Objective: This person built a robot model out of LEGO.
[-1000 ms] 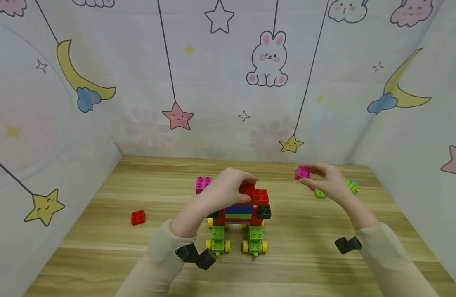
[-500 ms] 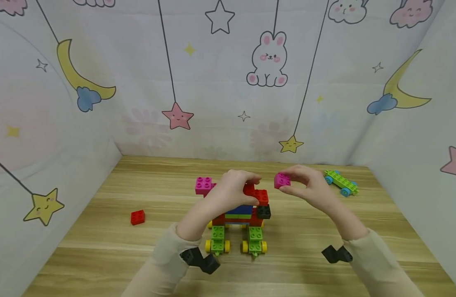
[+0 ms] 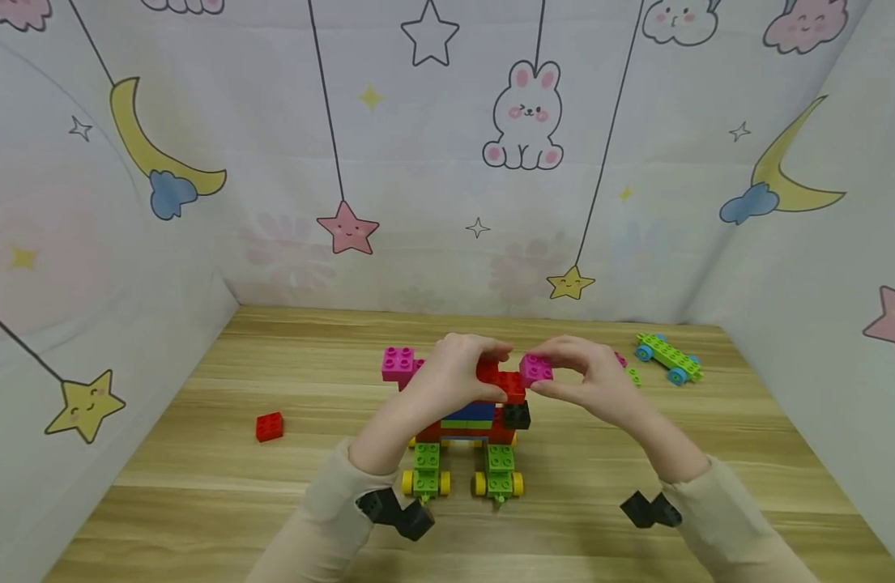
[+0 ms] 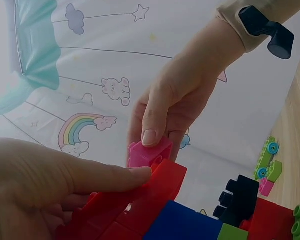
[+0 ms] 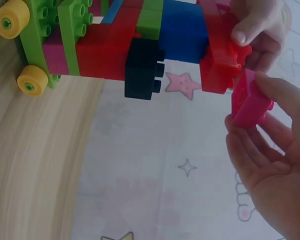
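A toy-brick model [image 3: 467, 413] stands on the table, with yellow-wheeled green bases, red, green and blue layers and red bricks on top. My left hand [image 3: 454, 374] grips the top red bricks [image 4: 135, 205], thumb along their near side. Between thumb and fingers my right hand [image 3: 589, 374] pinches a pink brick [image 3: 536, 369], right at the right end of the red top row. In the right wrist view the pink brick [image 5: 251, 100] is tilted, its side close by the red bricks [image 5: 219, 75]. Another pink brick [image 3: 398, 363] sits on the model's left end.
A red brick [image 3: 269, 426] lies alone on the table [image 3: 199, 502] at the left. At the back right stands a green wheeled base [image 3: 668, 357] with blue wheels, small pink and green bricks beside it. A printed cloth wall [image 3: 432, 162] closes off the back.
My right hand has moved left with the pink brick, from the back right to the model's right end. The left hand has shifted slightly right along the top red bricks.
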Demonstrator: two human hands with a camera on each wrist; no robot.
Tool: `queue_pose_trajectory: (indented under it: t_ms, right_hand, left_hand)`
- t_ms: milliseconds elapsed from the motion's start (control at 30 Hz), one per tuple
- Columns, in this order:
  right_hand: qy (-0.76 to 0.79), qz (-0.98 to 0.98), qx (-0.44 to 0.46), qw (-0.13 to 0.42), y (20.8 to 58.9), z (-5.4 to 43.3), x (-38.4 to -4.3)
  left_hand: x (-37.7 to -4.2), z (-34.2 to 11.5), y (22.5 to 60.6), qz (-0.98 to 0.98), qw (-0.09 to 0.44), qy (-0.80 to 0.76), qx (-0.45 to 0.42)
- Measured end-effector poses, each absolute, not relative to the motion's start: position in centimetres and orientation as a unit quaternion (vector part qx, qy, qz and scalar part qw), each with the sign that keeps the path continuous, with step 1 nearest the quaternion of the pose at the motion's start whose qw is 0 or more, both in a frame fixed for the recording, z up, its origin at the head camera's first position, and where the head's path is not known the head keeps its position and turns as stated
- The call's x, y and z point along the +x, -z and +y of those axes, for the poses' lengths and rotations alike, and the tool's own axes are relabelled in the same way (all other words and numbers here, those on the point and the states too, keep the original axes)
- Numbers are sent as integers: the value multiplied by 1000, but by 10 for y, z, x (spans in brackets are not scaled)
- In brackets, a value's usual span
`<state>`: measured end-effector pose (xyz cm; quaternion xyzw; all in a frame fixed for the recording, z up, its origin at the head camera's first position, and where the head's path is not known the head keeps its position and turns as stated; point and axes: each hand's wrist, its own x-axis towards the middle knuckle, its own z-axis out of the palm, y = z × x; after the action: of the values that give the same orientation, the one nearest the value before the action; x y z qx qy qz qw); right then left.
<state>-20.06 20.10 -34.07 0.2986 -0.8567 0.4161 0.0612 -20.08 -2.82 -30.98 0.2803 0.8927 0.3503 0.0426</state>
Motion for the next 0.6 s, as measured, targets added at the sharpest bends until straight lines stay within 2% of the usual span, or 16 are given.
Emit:
queue_pose_trajectory:
  t_ms: [600]
  right_hand:
    - [-394,-864,309,51,338,196,-198]
  left_hand:
    - [-201,-29,309,902,37,-319,290]
